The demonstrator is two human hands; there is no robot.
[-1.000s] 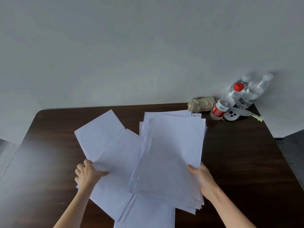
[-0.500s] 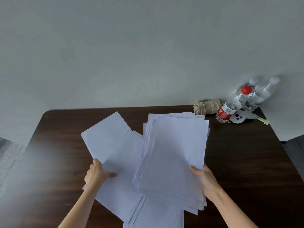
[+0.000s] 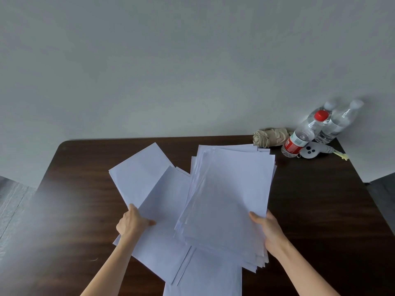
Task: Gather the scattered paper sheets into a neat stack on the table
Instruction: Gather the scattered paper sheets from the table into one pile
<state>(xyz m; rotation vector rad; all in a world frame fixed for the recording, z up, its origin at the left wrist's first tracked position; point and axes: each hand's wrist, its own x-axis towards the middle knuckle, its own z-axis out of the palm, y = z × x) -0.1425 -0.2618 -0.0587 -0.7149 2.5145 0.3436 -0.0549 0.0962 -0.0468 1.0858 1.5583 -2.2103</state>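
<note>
A thick, loosely fanned stack of white paper sheets (image 3: 228,195) lies on the dark wooden table (image 3: 320,210). My right hand (image 3: 268,229) grips its near right edge, thumb on top. Left of the stack lie overlapping loose sheets (image 3: 164,201); one sheet (image 3: 139,174) sticks out toward the far left. My left hand (image 3: 131,222) pinches the left edge of these loose sheets, thumb on top. Another sheet (image 3: 205,274) lies at the near edge, partly under the stack.
At the far right corner stand clear water bottles (image 3: 337,122), one with a red cap and label (image 3: 299,137), beside a folded beige umbrella (image 3: 270,136) and a small grey toy (image 3: 311,151). A grey wall rises behind the table.
My left hand has slid a little up and right along the loose sheets' edge. The right hand keeps its hold on the stack; the view shifted slightly.
</note>
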